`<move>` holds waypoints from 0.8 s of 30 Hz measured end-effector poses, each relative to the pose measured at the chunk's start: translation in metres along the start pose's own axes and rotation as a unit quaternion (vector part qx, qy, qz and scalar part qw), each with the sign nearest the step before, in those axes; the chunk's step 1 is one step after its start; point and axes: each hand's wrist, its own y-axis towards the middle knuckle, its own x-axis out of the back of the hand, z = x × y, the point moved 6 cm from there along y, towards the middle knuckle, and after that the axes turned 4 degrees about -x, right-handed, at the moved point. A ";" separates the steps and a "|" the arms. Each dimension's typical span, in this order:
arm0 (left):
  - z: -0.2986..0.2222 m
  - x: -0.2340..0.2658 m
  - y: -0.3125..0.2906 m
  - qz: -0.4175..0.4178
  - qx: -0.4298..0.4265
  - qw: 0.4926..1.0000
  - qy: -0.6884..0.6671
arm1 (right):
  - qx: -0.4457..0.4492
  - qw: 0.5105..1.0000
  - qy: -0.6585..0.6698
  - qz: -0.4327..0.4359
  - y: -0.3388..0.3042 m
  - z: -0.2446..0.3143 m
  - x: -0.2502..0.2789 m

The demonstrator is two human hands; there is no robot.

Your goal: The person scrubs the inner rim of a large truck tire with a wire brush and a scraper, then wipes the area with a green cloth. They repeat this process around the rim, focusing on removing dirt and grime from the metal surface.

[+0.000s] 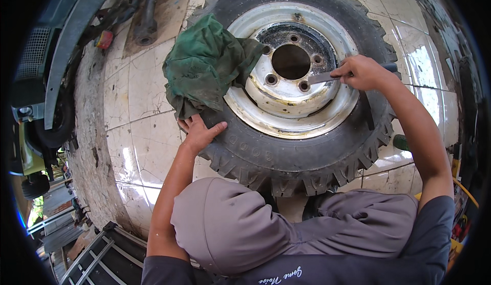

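A large black tyre (240,144) with chunky tread lies flat before me, around a worn white wheel rim (276,101) that has a round centre hole and several bolt holes. My right hand (360,72) is closed round a flat metal scraper (321,78), its blade tip over the hub face near a bolt hole. On the tyre's left edge rests my left hand (199,133), thumb spread from the fingers, just below a crumpled green cloth (199,60). That cloth drapes over the tyre's left side and part of the rim.
Cracked glossy tiles (148,90) surround the wheel. At the upper left lie dark metal parts (146,31) on a brown board and a small red-and-yellow object (104,40). A vehicle (38,75) stands far left. A metal rack (97,259) sits lower left.
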 end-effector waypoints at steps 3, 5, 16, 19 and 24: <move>0.001 -0.002 0.003 0.017 -0.003 1.000 0.009 | 0.028 0.998 0.053 0.013 0.002 -0.009 -0.013; -0.001 -0.002 0.003 0.025 0.005 1.000 0.012 | 0.005 1.000 0.029 -0.007 0.003 -0.006 -0.011; 0.001 -0.002 0.001 0.015 0.018 1.000 -0.002 | -0.074 0.996 -0.048 -0.035 -0.001 -0.002 0.000; 0.001 -0.003 0.005 0.022 0.008 1.000 0.012 | 0.004 0.998 0.050 -0.034 -0.001 -0.010 0.001; 0.000 -0.003 0.002 0.026 0.022 0.999 0.013 | -0.031 0.999 0.004 -0.025 0.000 -0.006 -0.014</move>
